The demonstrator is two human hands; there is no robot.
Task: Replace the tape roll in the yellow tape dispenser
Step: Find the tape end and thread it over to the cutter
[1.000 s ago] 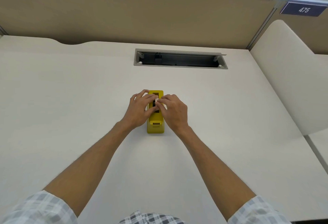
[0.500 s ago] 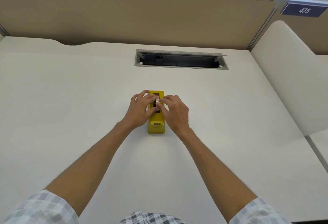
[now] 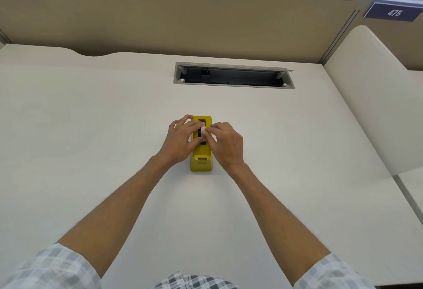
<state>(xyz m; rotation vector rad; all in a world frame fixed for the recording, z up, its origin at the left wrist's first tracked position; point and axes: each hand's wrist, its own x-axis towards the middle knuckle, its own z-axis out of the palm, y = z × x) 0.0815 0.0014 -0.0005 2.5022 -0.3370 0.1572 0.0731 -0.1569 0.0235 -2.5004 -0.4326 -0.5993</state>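
Note:
The yellow tape dispenser (image 3: 201,159) stands in the middle of the desk, its cutter end toward me. A small pale tape roll (image 3: 203,128) sits at the dispenser's dark top slot. My left hand (image 3: 180,142) lies against the dispenser's left side, its fingertips reaching over the slot to the roll. From the other side, my right hand (image 3: 225,144) pinches the roll with thumb and forefinger. Most of the roll is hidden by my fingers.
A recessed cable tray (image 3: 233,76) opens in the desk behind the dispenser. A beige partition (image 3: 183,18) closes the back, and a rounded side panel (image 3: 375,96) stands at the right. The white desk (image 3: 91,140) spreads wide on both sides.
Both hands stay at the dispenser's top slot with only small finger shifts around the roll. The dispenser has not moved.

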